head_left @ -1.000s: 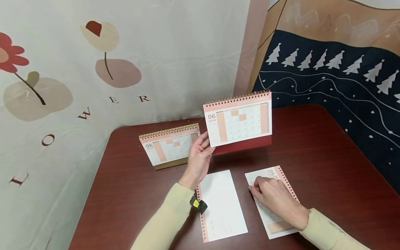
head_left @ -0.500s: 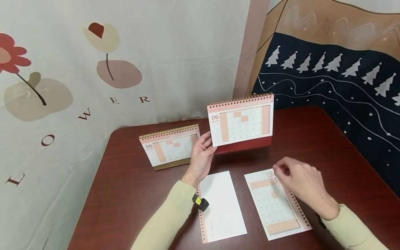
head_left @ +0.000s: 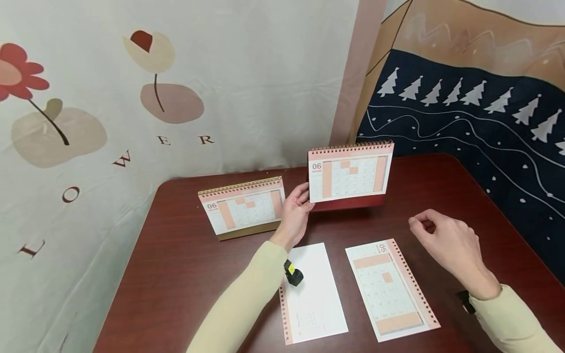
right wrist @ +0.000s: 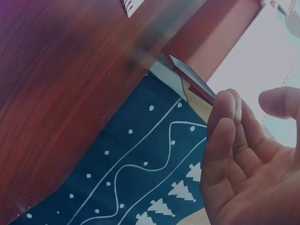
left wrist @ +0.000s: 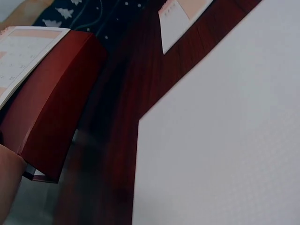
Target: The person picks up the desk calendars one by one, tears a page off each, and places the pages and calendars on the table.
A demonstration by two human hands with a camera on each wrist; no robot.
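My left hand [head_left: 296, 211] grips the lower left edge of a spiral-bound desk calendar [head_left: 353, 174] with a red base, raised above the back of the table. Its page reads 06. In the left wrist view the red base [left wrist: 56, 98] shows from the side. My right hand [head_left: 450, 242] hovers over the table's right side with nothing in it. The right wrist view shows its fingers [right wrist: 222, 140] loosely bent and the thumb apart from them. Just left of this hand lies a loose calendar page [head_left: 390, 289] marked 05, with punched holes along its pink edge.
A second desk calendar [head_left: 247, 206] with a gold base, also on page 06, stands at the back left. A mostly white loose sheet [head_left: 315, 294] lies under the left forearm. The dark red table [head_left: 176, 274] meets printed cloth backdrops [head_left: 265, 98] behind.
My right hand has lifted off the 05 page and moved right, uncovering the page. My left hand has shifted slightly right and away with the red-based calendar.
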